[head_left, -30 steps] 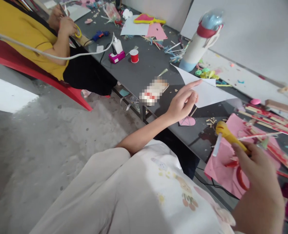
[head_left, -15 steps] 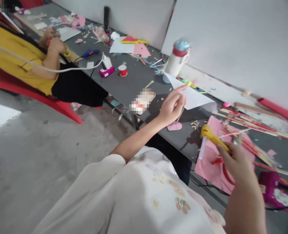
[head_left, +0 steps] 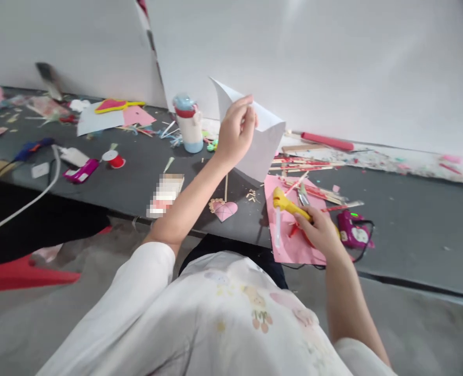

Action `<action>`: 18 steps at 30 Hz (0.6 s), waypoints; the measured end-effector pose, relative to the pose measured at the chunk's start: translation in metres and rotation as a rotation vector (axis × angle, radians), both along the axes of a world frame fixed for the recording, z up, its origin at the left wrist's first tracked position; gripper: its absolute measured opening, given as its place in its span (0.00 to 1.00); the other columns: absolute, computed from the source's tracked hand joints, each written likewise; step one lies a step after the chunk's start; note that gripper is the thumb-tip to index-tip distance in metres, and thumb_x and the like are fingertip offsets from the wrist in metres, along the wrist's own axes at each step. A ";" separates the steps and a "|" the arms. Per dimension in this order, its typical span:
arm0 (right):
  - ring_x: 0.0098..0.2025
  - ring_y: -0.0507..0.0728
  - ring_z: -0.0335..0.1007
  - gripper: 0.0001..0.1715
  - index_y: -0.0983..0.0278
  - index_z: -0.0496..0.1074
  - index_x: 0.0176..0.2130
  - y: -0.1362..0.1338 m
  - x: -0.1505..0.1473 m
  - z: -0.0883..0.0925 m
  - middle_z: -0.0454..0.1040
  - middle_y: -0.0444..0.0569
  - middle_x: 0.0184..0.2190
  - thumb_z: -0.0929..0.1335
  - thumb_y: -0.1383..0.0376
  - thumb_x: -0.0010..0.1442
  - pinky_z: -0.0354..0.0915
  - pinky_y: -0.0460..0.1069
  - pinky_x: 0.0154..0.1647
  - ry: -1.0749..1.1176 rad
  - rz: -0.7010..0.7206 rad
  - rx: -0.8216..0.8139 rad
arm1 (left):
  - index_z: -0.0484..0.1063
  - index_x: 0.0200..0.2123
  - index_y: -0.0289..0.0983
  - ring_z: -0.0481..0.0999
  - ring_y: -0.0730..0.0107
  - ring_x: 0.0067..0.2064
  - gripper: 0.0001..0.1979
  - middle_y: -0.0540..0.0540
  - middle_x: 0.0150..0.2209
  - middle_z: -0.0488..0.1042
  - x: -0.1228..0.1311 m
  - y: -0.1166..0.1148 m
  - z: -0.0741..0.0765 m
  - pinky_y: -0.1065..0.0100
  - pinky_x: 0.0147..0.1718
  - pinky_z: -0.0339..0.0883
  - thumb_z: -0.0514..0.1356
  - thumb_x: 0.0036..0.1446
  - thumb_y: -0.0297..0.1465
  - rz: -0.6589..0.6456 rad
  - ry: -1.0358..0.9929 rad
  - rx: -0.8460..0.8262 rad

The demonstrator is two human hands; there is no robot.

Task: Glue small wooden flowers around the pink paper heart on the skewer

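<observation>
My left hand (head_left: 237, 128) is raised over the table with its fingers closed on a sheet of white paper (head_left: 259, 154). The sheet stands up on its edge and its top corner curls over. In my right hand (head_left: 320, 230) is a yellow glue gun (head_left: 290, 206), with a whitish glue stick (head_left: 277, 230) poking out of its end. Beneath the gun lies pink paper (head_left: 290, 253), with a red-handled tool partly hidden by my hand. Below my left hand lies a pink heart (head_left: 224, 211) on a thin stick, small wooden pieces along one edge.
A bottle (head_left: 190, 130) stands behind my left arm. A phone-like object (head_left: 166, 196), red spool (head_left: 114, 159) and purple power strip (head_left: 81, 171) lie leftward. Wooden sticks (head_left: 305, 164) and a purple box with a cord (head_left: 352, 230) are at the right. A white wall (head_left: 313, 62) rises behind.
My view has swung to the right, and the other person's upper body is out of frame. The white paper has been lifted from lying low to standing upright. The glue gun stays in my right hand.
</observation>
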State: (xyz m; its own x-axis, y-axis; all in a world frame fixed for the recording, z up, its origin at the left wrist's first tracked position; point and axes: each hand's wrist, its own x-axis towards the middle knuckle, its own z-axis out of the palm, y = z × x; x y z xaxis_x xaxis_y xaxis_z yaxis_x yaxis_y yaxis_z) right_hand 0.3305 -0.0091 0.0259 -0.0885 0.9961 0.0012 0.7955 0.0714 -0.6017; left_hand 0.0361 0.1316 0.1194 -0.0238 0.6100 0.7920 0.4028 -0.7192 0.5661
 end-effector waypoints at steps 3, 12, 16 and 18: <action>0.35 0.60 0.72 0.23 0.63 0.74 0.43 -0.005 0.001 0.005 0.78 0.52 0.36 0.64 0.49 0.61 0.64 0.52 0.36 0.045 -0.046 0.033 | 0.67 0.29 0.43 0.68 0.55 0.63 0.29 0.42 0.39 0.76 0.022 0.027 0.011 0.51 0.61 0.63 0.41 0.65 0.57 -0.049 0.032 0.004; 0.43 0.61 0.73 0.19 0.62 0.74 0.44 -0.025 0.019 0.003 0.79 0.53 0.45 0.66 0.51 0.61 0.66 0.54 0.42 0.258 -0.204 0.024 | 0.63 0.25 0.51 0.72 0.54 0.48 0.29 0.44 0.31 0.75 0.115 0.115 0.036 0.46 0.59 0.63 0.40 0.60 0.63 -0.307 0.085 0.091; 0.45 0.62 0.73 0.26 0.63 0.73 0.49 -0.033 0.028 -0.002 0.75 0.57 0.54 0.67 0.49 0.59 0.69 0.56 0.44 0.429 -0.336 -0.011 | 0.63 0.24 0.50 0.74 0.55 0.44 0.33 0.44 0.31 0.75 0.163 0.128 0.041 0.42 0.55 0.65 0.36 0.57 0.67 -0.371 0.113 0.084; 0.44 0.61 0.73 0.26 0.62 0.73 0.49 -0.038 0.033 -0.004 0.75 0.56 0.54 0.68 0.48 0.59 0.69 0.55 0.43 0.506 -0.375 -0.007 | 0.65 0.24 0.51 0.75 0.53 0.43 0.31 0.44 0.32 0.75 0.186 0.133 0.039 0.43 0.51 0.68 0.39 0.59 0.65 -0.413 0.079 0.073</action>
